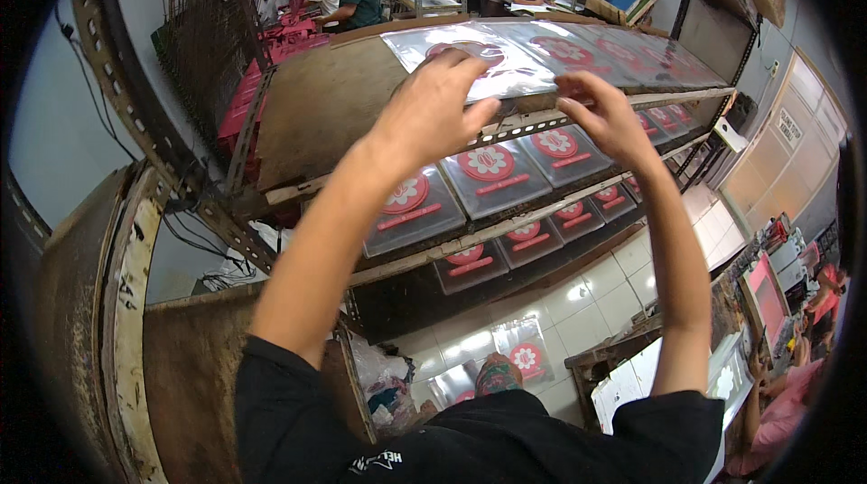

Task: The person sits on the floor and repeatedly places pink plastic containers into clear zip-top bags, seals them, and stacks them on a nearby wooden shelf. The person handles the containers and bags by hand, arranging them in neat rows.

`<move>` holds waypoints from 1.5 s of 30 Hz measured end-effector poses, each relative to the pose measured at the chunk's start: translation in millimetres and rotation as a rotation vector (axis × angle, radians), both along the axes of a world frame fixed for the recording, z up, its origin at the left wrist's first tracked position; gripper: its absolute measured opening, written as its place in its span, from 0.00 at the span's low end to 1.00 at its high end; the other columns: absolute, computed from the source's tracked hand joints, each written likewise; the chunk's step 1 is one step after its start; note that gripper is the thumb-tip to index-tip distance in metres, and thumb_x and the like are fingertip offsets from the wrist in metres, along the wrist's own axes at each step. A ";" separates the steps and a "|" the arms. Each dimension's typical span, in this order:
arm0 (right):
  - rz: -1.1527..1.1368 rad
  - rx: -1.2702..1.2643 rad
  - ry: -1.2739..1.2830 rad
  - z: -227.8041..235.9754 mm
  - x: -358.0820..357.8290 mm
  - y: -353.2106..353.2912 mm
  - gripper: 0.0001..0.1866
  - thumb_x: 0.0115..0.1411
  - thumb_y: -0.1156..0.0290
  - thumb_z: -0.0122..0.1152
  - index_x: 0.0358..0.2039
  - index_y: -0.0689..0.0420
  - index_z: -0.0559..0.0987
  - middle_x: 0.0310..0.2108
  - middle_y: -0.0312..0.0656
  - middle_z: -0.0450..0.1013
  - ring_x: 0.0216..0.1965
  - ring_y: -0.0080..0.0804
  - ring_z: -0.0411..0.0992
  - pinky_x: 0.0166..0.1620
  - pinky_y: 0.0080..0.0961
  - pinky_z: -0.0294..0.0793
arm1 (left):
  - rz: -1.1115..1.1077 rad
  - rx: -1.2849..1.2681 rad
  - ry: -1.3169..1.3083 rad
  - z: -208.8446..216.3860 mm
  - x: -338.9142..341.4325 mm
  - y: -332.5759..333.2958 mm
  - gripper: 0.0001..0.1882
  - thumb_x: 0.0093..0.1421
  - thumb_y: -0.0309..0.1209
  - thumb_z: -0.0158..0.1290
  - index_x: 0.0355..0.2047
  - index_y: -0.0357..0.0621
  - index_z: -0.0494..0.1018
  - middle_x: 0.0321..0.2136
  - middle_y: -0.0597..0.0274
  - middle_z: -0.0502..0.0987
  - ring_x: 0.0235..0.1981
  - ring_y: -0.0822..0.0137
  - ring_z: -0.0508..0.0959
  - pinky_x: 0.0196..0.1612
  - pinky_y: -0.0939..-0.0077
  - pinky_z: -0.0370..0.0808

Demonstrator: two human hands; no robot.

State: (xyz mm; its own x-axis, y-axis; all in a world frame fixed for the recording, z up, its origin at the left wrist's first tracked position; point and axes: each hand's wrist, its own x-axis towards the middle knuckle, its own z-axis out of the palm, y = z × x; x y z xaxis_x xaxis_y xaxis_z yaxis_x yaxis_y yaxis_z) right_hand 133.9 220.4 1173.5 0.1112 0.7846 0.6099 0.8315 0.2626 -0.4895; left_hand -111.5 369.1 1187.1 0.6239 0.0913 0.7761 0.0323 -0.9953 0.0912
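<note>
A clear plastic sheet [522, 76], shiny and printed with a pinkish-red round, lies on the top rack shelf, beside several like it. My left hand [438, 100] is over its near left part, thumb apart from the fingers; whether the fingertips touch the plastic I cannot tell. At its near right corner, by the shelf's front edge, is my right hand [601, 114], fingers curved and thumb apart. Neither hand shows anything in its grasp. Another printed sheet [566, 49], with a pinkish-red round, lies flat just to the right.
Lower shelves hold more clear sheets [492, 168] with red rounds and white flowers. A slotted metal post [135, 78] stands at the left. One printed sheet [528, 353] lies on the tiled floor near my foot [497, 376]. Other people work at the back and far right.
</note>
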 end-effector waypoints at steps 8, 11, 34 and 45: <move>0.221 -0.588 -0.884 39.0 55.1 112.3 0.29 0.54 0.68 0.64 0.57 0.57 0.71 0.53 0.52 0.71 0.57 0.51 0.68 0.58 0.41 0.68 | 0.241 -0.135 0.812 3.3 54.0 76.7 0.26 0.57 0.49 0.55 0.41 0.37 0.75 0.39 0.42 0.78 0.44 0.45 0.78 0.48 0.55 0.73; 0.414 -0.672 -1.057 50.0 37.2 146.8 0.25 0.52 0.68 0.64 0.52 0.57 0.74 0.47 0.51 0.74 0.50 0.50 0.72 0.54 0.41 0.71 | 0.194 -0.048 0.812 -2.7 44.1 94.9 0.20 0.58 0.46 0.55 0.33 0.39 0.77 0.32 0.46 0.79 0.37 0.46 0.79 0.43 0.55 0.74; 0.402 -0.348 -0.839 31.6 69.3 151.6 0.13 0.53 0.76 0.60 0.41 0.61 0.74 0.36 0.54 0.76 0.42 0.54 0.75 0.43 0.46 0.74 | 0.416 0.005 0.781 4.3 73.2 66.2 0.17 0.63 0.35 0.50 0.48 0.38 0.74 0.42 0.44 0.76 0.45 0.45 0.76 0.49 0.52 0.72; 0.102 -0.599 0.400 70.7 145.6 96.2 0.44 0.61 0.33 0.46 0.60 0.61 0.66 0.40 0.48 0.75 0.40 0.38 0.77 0.45 0.33 0.78 | 0.574 0.106 0.157 -5.1 24.4 21.3 0.14 0.62 0.25 0.45 0.47 0.38 0.74 0.40 0.44 0.78 0.41 0.42 0.77 0.46 0.52 0.74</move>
State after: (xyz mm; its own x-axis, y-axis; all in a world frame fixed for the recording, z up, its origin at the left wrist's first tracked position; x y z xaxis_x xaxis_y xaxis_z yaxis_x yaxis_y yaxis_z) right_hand 279.5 316.6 1244.2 0.1446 0.9895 0.0006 0.5444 -0.0790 -0.8351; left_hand -87.2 390.5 1182.0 0.6056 0.3744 0.7022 0.5719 -0.8184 -0.0568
